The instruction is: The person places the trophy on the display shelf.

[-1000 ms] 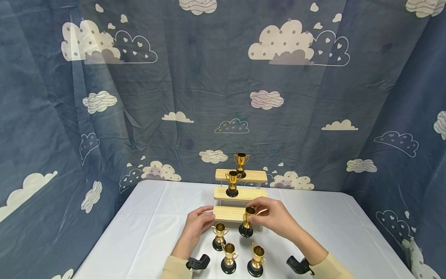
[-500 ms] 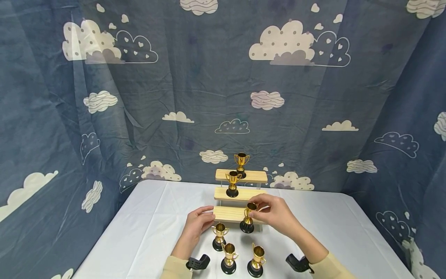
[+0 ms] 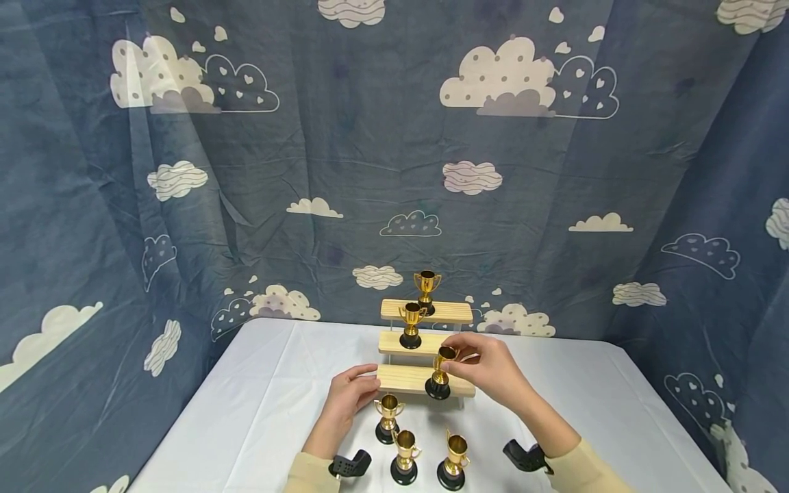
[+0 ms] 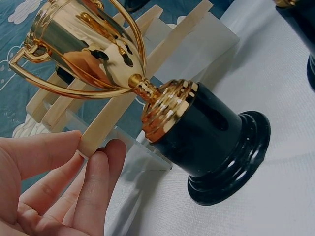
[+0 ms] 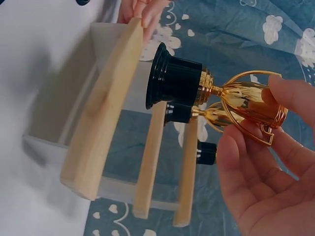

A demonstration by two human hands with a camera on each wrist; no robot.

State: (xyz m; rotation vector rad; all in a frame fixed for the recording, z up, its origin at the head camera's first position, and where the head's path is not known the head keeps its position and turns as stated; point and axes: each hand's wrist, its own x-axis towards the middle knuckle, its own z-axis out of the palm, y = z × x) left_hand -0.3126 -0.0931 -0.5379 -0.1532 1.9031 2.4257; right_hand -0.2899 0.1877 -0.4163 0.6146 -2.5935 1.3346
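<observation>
My right hand (image 3: 487, 366) pinches a small gold trophy cup (image 3: 441, 370) on a black base, by its bowl and handle. It is held upright over the front step of a three-tier wooden stand (image 3: 401, 377); the right wrist view shows a gap between the base (image 5: 177, 78) and the plank (image 5: 110, 98). My left hand (image 3: 348, 396) pinches the left end of that front step between thumb and fingers, as the left wrist view shows. One trophy (image 3: 411, 325) stands on the middle step, another (image 3: 427, 291) on the top step.
Three more trophies stand on the white table in front of the stand: one near my left hand (image 3: 388, 418), one at the middle front (image 3: 404, 457), one at the right front (image 3: 454, 462). A blue cloud-print cloth (image 3: 370, 137) hangs behind the table.
My right hand has lifted the trophy up and slightly away from me, from in front of the front step to over it. The left hand stays on the stand.
</observation>
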